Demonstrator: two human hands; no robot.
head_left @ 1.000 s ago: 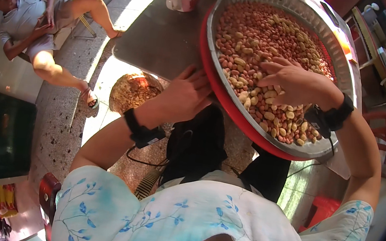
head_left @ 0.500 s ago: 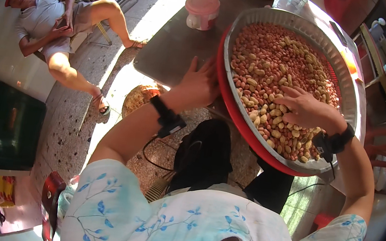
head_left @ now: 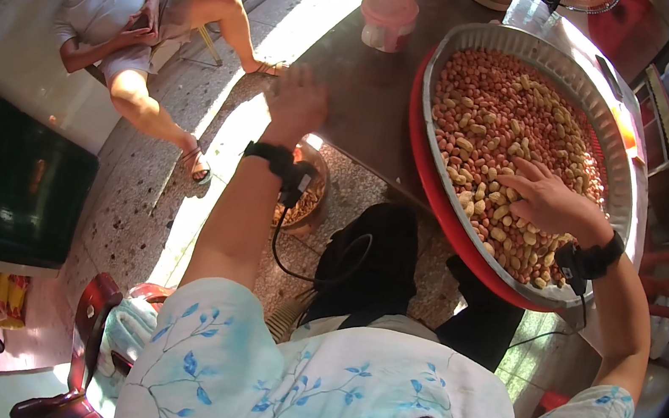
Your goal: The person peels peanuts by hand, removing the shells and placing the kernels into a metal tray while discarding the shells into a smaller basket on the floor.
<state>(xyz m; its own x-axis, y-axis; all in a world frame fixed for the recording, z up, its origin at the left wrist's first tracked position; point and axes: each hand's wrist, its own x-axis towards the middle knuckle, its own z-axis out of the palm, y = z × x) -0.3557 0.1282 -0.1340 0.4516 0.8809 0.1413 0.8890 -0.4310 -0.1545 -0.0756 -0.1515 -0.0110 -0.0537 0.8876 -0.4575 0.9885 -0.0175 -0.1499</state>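
A wide round metal tray (head_left: 613,175) heaped with peanuts (head_left: 505,122) sits in a red basin (head_left: 425,175) on a dark table (head_left: 369,86). My right hand (head_left: 545,200) lies palm down in the peanuts near the tray's near edge, its fingers spread among them. My left hand (head_left: 297,101) is raised off to the left of the tray, above the table's corner, seen from the back with nothing visible in it. Both wrists wear black bands, and a cable hangs from the left one.
A basket (head_left: 306,196) with shells stands on the speckled floor below my left hand. A pink-lidded jar (head_left: 389,18) stands on the table's far side. A person (head_left: 135,18) reclines in a chair at far left. A red chair (head_left: 91,329) is at lower left.
My left hand has left the rim of the basin and swung out to the left and up. My right hand stays in the peanuts near the tray's near edge.
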